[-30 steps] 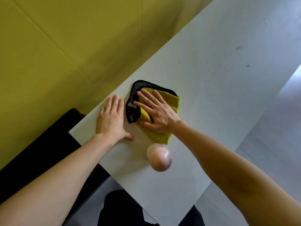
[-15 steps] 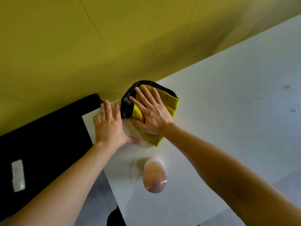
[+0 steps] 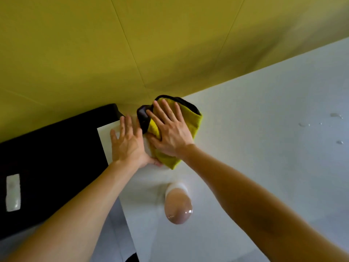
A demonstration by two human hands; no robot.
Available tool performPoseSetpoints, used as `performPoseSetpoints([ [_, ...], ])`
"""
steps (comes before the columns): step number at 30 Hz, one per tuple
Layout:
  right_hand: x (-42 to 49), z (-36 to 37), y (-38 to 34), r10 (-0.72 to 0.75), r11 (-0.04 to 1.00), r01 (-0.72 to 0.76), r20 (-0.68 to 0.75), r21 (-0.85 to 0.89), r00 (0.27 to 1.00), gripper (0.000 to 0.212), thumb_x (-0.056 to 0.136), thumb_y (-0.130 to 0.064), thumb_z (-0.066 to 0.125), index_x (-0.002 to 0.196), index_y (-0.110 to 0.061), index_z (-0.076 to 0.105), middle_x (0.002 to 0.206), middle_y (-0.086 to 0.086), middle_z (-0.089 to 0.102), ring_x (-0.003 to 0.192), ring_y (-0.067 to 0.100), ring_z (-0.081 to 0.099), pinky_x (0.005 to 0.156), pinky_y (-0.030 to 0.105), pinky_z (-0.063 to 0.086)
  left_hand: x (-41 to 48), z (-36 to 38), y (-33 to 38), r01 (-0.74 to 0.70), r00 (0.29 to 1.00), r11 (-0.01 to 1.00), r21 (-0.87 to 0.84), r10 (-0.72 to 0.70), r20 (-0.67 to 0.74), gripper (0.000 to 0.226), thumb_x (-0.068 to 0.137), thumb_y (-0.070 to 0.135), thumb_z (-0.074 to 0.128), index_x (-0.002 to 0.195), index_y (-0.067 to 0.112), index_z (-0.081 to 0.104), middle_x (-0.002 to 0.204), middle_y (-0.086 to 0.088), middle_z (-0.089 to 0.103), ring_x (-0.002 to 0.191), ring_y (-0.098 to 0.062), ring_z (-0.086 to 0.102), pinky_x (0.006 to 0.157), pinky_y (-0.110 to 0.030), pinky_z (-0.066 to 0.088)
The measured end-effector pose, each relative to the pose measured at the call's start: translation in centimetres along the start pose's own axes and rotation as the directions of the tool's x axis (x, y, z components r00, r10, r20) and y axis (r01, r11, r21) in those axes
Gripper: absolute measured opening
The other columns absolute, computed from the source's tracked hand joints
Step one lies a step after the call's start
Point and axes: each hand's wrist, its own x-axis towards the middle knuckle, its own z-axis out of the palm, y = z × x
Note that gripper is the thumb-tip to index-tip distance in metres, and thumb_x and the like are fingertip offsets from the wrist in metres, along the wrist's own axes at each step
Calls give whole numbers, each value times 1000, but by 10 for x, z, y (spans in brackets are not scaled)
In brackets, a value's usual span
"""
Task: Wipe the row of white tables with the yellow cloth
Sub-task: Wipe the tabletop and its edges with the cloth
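The right hand [image 3: 172, 136] lies flat with fingers spread on the folded, plush yellow cloth [image 3: 190, 122], black-edged, at the smooth white table [image 3: 255, 148]'s far left corner beside the yellow wall [image 3: 132, 44]. The left hand [image 3: 128, 144] presses flat on the tabletop alongside, holding nothing.

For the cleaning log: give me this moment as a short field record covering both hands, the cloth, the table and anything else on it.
right hand: flat, fingers spread, pressing on the yellow cloth
left hand: flat on the white table, just left of the cloth
cloth: folded, black-edged, at the table's far left corner by the yellow wall
table surface: water droplets at the right
other: pinkish rounded container stands nearer the person; black surface left of the table
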Motion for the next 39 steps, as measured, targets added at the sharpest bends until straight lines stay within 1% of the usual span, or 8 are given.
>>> performPoseSetpoints([
  [3, -11, -2, 34, -1, 998, 4, -45, 59, 999, 83, 97, -59, 57, 170, -27, 35, 181, 6, 20, 169, 28, 10, 135, 57, 9, 0, 1, 1, -5, 1000, 1000, -10, 5, -3, 189, 32, 105, 74, 170, 16, -21, 178, -16, -28, 167, -33, -21, 134, -63, 11],
  [10, -68, -41, 179, 489, 869, -492, -64, -43, 870, 92, 95, -76, 49, 167, -21, 35, 181, 9, 16, 169, 30, 6, 134, 63, 8, 1, 0, -2, -36, 999, 999, -24, 35, -16, 191, 33, 106, 73, 166, 16, -30, 176, -19, -31, 166, -35, -23, 133, -66, 10],
  [18, 18, -8, 10, 6, 999, -5, 25, -34, 1000, 86, 96, -70, 46, 171, -31, 30, 182, 8, 17, 169, 34, 7, 132, 65, 3, -1, -3, -2, -20, 1000, 1000, 9, 20, -6, 187, 32, 107, 71, 169, 16, -19, 178, -19, -25, 167, -35, -19, 133, -65, 14],
  [22, -1, -18, 71, -38, 997, 39, -18, 66, 999, 77, 98, -57, 52, 168, -27, 37, 180, 7, 23, 168, 30, 14, 135, 57, 7, 1, -8, 7, 32, 997, 998, 55, -36, 64, 190, 36, 102, 78, 166, 14, -27, 176, -20, -31, 166, -37, -22, 134, -63, 14],
  [25, -43, -40, 195, 236, 969, -224, -123, 108, 964, 77, 92, -51, 58, 165, -32, 43, 178, 6, 28, 167, 30, 19, 132, 62, 15, 3, -19, 23, 74, 986, 990, 120, -90, 140, 192, 40, 95, 85, 163, 6, -32, 173, -28, -31, 166, -45, -18, 132, -64, 18],
  [29, -82, -63, 286, 653, 757, -647, -107, 92, 749, 87, 94, -67, 43, 172, -31, 27, 183, 5, 9, 169, 28, 3, 132, 67, 5, 5, -35, 54, 105, 974, 988, 114, -125, 187, 187, 44, 95, 85, 166, 4, -25, 175, -29, -25, 167, -45, -10, 130, -66, 23],
  [34, -48, -33, 147, 175, 984, -175, 2, 15, 985, 88, 95, -69, 47, 172, -32, 26, 183, 9, 6, 169, 33, -1, 131, 68, 4, 15, -52, 111, -2, 986, 996, 88, -13, 165, 186, 44, 92, 87, 167, 10, -26, 177, -24, -25, 168, -42, -8, 130, -64, 25],
  [39, -52, -34, 194, -46, 997, 46, -8, 57, 999, 80, 96, -60, 51, 168, -27, 38, 182, 5, 18, 169, 28, 8, 135, 58, 4, 7, -44, 167, -34, 989, 992, 119, 16, 146, 186, 48, 85, 92, 165, 8, -29, 176, -26, -24, 168, -43, -9, 130, -65, 26],
])
